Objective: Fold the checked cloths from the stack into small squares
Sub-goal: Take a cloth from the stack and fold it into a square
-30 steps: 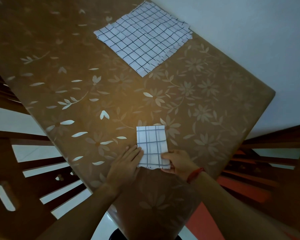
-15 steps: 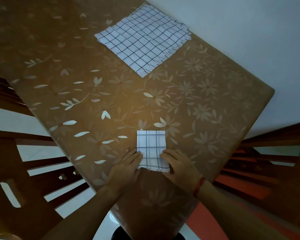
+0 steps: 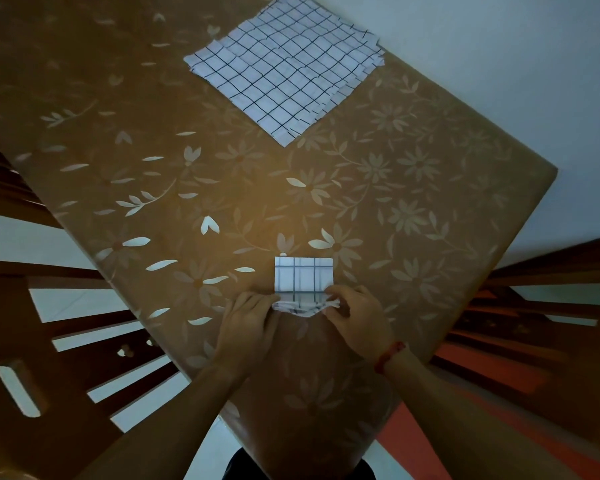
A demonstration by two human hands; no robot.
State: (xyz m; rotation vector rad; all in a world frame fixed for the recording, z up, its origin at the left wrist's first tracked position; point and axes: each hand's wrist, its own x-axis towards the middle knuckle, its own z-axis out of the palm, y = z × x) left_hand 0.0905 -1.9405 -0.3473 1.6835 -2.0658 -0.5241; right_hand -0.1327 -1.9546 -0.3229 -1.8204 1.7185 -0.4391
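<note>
On a brown flowered table (image 3: 430,202), the left hand (image 3: 253,315) pinches the near-left corner of a small, part-folded checked cloth (image 3: 303,278) and the right hand (image 3: 355,313) pinches its near-right corner, lifting the near edge so its layers bunch between them. The cloth looks thin, light and limp, likely to sag or slip open, so the two near corners seem the surest hold. The stack (image 3: 284,74) of unfolded cloths lies flat at the far side, well apart.
</note>
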